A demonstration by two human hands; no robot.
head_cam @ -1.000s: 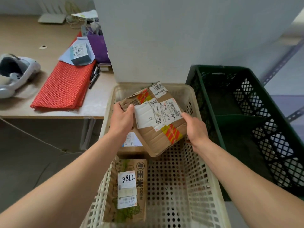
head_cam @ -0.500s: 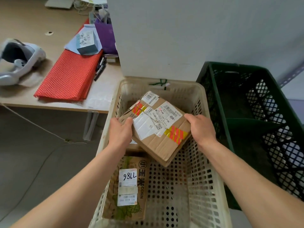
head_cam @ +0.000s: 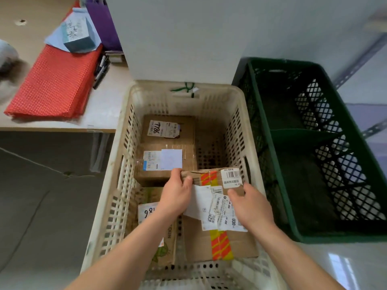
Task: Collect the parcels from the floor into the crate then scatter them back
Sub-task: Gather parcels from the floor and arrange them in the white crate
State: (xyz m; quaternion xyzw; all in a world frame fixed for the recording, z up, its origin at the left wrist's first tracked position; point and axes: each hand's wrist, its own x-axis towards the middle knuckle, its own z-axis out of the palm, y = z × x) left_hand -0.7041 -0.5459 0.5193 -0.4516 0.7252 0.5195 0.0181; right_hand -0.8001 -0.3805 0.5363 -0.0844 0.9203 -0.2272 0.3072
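A cream perforated crate stands on the floor below me. Inside its near right part lies a cardboard parcel with orange-yellow tape and white labels. My left hand grips its far left corner, thumb on top. My right hand rests on its upper right side, fingers curled over the edge. Three more parcels sit along the crate's left side: one marked 7786 at the far end, a labelled one in the middle, and a green-printed one partly under my left forearm.
A dark green crate stands directly to the right. A low wooden table at the left carries a red mesh mat, a small teal box and pens. A white pillar rises behind the crate. Grey floor lies at the left.
Both hands lowered the taped parcel from above the crate down onto its near right floor and turned it lengthwise. The two far parcels have come into view.
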